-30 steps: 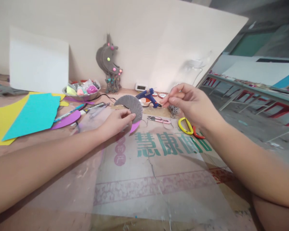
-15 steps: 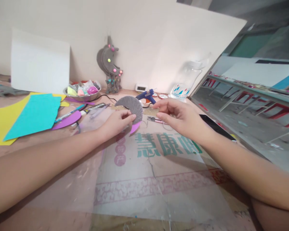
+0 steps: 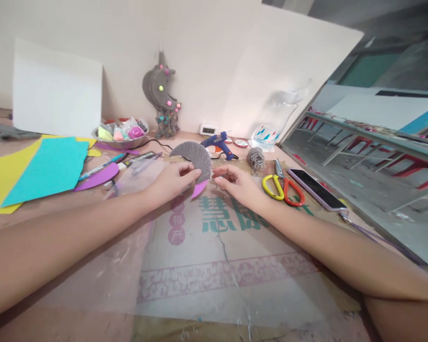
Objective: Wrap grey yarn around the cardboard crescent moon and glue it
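Note:
A purple paper crescent point(image 3: 199, 189) is mostly wrapped in grey yarn point(image 3: 197, 156), with only its lower tip bare. My left hand point(image 3: 176, 179) pinches it at the inner curve, thumb on the front. Close to its right edge is my right hand point(image 3: 235, 183), fingertips drawn together on a thin grey strand that barely shows. Beyond that hand lies a ball of grey yarn point(image 3: 256, 159). Scissors with yellow and orange handles point(image 3: 273, 188) rest to the right of it.
A blue glue gun point(image 3: 219, 144), a small white clock point(image 3: 209, 129) and a clear jug point(image 3: 276, 118) stand at the back. A decorated grey moon point(image 3: 160, 90) is against the wall. Coloured sheets point(image 3: 46, 171) and a bowl point(image 3: 120, 142) occupy the left; a phone point(image 3: 317, 190) is right.
My right hand has moved left and down, in beside the crescent. The yarn ball and scissors, hidden behind it before, now show. My left hand keeps its hold.

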Demonstrator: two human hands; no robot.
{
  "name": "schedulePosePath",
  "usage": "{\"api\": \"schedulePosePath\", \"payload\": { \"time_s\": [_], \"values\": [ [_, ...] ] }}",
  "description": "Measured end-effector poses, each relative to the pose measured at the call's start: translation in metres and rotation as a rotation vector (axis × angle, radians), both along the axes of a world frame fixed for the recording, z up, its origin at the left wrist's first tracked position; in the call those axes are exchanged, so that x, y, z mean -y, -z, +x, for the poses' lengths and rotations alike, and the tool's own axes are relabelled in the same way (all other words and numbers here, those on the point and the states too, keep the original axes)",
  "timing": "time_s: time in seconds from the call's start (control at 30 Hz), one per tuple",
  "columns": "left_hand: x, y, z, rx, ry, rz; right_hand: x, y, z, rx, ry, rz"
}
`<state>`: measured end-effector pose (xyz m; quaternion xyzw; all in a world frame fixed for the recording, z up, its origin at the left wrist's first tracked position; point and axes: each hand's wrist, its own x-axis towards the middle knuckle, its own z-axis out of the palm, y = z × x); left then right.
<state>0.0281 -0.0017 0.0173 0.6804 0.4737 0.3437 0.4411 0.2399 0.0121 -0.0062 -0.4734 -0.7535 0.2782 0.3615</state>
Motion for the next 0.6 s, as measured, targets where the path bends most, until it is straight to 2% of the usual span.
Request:
{"api": "schedulePosePath", "payload": {
  "time_s": [0.13,0.37,0.6],
  "values": [
    [0.001,0.002,-0.001,0.005,0.038,0.005,0.000,0.000,-0.001,-0.058,-0.031,-0.098],
    [-0.004,0.000,-0.001,-0.118,0.015,0.191,0.013,-0.015,-0.012,0.072,-0.068,-0.087],
    [-0.001,-0.002,0.001,-0.132,0.030,0.167,0.014,-0.015,-0.012,-0.015,-0.083,-0.159]
  ]
}}
